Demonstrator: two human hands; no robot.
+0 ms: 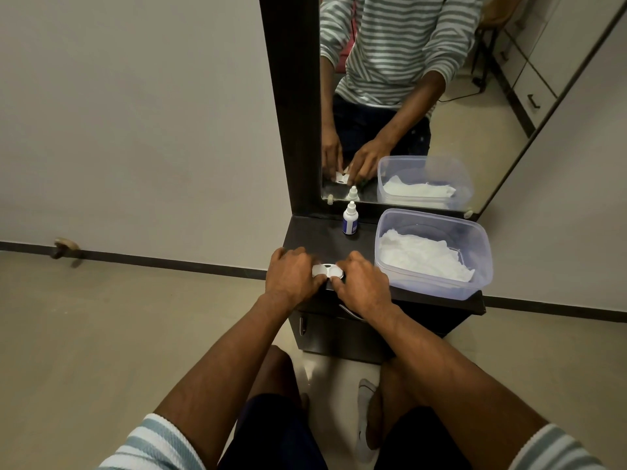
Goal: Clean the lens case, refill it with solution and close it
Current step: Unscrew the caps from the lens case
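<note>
Two hands meet over a white lens case (327, 270) near the front edge of a dark counter (315, 237). Left hand (292, 277) covers the case's left end with its fingers curled over it, thumb at the near side. Right hand (361, 283) grips the right end the same way, fingers curled over the top and thumb tip touching the near rim. Only the middle of the case shows between them, with a small dark mark on it; whether its caps are on cannot be told. Behind the case, close to the mirror (424, 106), a small white solution bottle (350, 221) with a blue label stands upright, cap on. Right of the hands sits a clear plastic tub (481, 262) holding crumpled white tissue (422, 257). The mirror reflects the hands, bottle, tub and a striped shirt. Both forearms reach in from striped sleeves (154, 444) at the bottom.
</note>
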